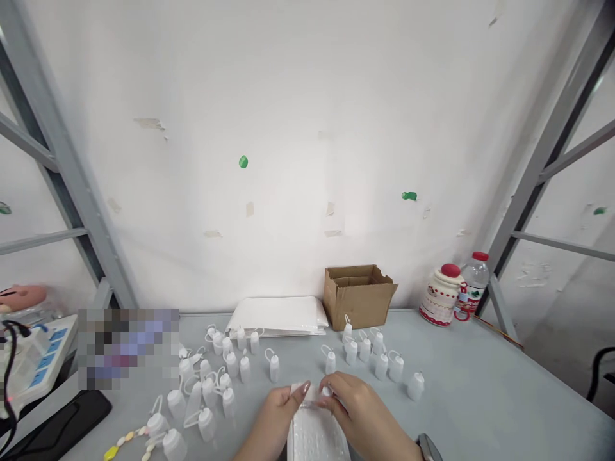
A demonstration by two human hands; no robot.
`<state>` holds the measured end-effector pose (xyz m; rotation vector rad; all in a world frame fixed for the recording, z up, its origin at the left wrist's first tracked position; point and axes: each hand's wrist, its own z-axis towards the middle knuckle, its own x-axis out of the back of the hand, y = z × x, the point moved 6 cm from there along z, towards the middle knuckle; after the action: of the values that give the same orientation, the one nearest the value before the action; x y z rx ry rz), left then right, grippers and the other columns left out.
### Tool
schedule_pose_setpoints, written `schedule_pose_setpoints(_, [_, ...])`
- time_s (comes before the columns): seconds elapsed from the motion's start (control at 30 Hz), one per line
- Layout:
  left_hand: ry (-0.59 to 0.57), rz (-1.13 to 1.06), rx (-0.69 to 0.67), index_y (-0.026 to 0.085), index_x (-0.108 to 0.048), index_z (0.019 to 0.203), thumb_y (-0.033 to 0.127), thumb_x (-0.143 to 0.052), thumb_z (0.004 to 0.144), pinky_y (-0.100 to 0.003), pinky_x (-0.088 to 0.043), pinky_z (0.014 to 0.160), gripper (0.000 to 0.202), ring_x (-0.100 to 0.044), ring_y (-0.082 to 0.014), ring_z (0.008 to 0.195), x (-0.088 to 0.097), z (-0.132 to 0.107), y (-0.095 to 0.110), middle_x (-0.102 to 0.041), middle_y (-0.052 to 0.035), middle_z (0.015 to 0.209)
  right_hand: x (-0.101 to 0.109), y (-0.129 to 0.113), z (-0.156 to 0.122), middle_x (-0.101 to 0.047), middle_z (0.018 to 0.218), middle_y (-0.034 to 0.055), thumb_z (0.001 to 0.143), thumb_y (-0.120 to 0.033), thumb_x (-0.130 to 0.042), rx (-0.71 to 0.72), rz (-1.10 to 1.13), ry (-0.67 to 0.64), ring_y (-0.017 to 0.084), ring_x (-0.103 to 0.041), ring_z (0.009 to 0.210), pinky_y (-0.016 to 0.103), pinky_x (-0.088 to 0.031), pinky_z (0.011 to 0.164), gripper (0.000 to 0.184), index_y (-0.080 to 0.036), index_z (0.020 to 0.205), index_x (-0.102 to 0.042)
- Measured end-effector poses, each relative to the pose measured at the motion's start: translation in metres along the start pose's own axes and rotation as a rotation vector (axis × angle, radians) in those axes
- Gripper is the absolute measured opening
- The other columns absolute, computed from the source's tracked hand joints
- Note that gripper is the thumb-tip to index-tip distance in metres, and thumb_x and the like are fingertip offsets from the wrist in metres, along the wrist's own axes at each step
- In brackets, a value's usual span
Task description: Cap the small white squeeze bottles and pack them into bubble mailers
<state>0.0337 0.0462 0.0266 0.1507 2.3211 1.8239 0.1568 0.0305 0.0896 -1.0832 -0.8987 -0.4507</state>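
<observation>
A white bubble mailer (318, 438) stands at the front edge of the table, its mouth toward the far side. My left hand (275, 417) is closed on the left side of its mouth, the thumb over the flap. At the mouth's right side, my right hand (358, 406) pinches a small white bottle (327, 391), mostly covered by the fingers. Beyond the hands stands one small white bottle with a loop (330, 363). Similar looped bottles (205, 424) are spread in a group to the left, and several more (381, 366) stand to the right.
A stack of white mailers (276, 315) lies by the wall beside an opened cardboard box (362, 306). At the back right are a cream jar (439, 298) and a clear bottle (475, 282). A black phone (62, 426) and a beaded string (125, 439) lie at the left.
</observation>
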Motion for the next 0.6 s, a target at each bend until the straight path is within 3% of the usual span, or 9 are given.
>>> schedule_pose_setpoints(0.13, [-0.006,-0.029,0.000,0.016,-0.054,0.050,0.067,-0.061,0.050,-0.026,-0.030,0.053,0.051,-0.039,-0.0117,0.049,0.000,0.000,0.001,-0.045,0.0049,0.045,0.000,0.005,0.000,-0.067,0.084,0.0034,0.084,-0.014,-0.046,-0.021,0.076,0.037,0.019,-0.061,0.079,0.029,-0.046,0.069,0.016,-0.020,0.084,-0.060])
schedule_pose_setpoints(0.3, [-0.013,-0.217,0.065,0.015,-0.063,0.060,0.059,-0.065,0.054,-0.030,-0.040,0.065,0.044,-0.056,-0.0192,0.060,0.003,-0.002,0.001,-0.062,-0.0013,0.053,0.010,0.003,-0.001,-0.063,0.096,0.0037,0.087,-0.019,-0.043,0.108,0.213,0.203,0.017,-0.058,0.091,0.027,-0.044,0.080,0.018,-0.023,0.098,-0.057])
schedule_pose_setpoints(0.4, [-0.002,-0.260,0.056,0.016,-0.065,0.061,0.052,-0.067,0.058,-0.029,-0.040,0.064,0.036,-0.056,-0.0191,0.062,0.005,-0.003,0.000,-0.064,-0.0017,0.057,0.007,-0.001,-0.001,-0.061,0.096,0.0042,0.087,-0.018,-0.041,0.153,0.194,0.167,0.017,-0.058,0.088,0.027,-0.045,0.077,0.019,-0.022,0.098,-0.056])
schedule_pose_setpoints(0.6, [-0.030,-0.149,0.011,0.014,-0.065,0.059,0.057,-0.066,0.055,-0.025,-0.033,0.054,0.044,-0.046,-0.0129,0.052,0.001,-0.002,-0.001,-0.057,0.0015,0.050,0.003,0.005,-0.001,-0.063,0.088,0.0061,0.087,-0.019,-0.040,0.028,0.085,0.121,0.021,-0.057,0.084,0.033,-0.044,0.076,0.016,-0.019,0.089,-0.056])
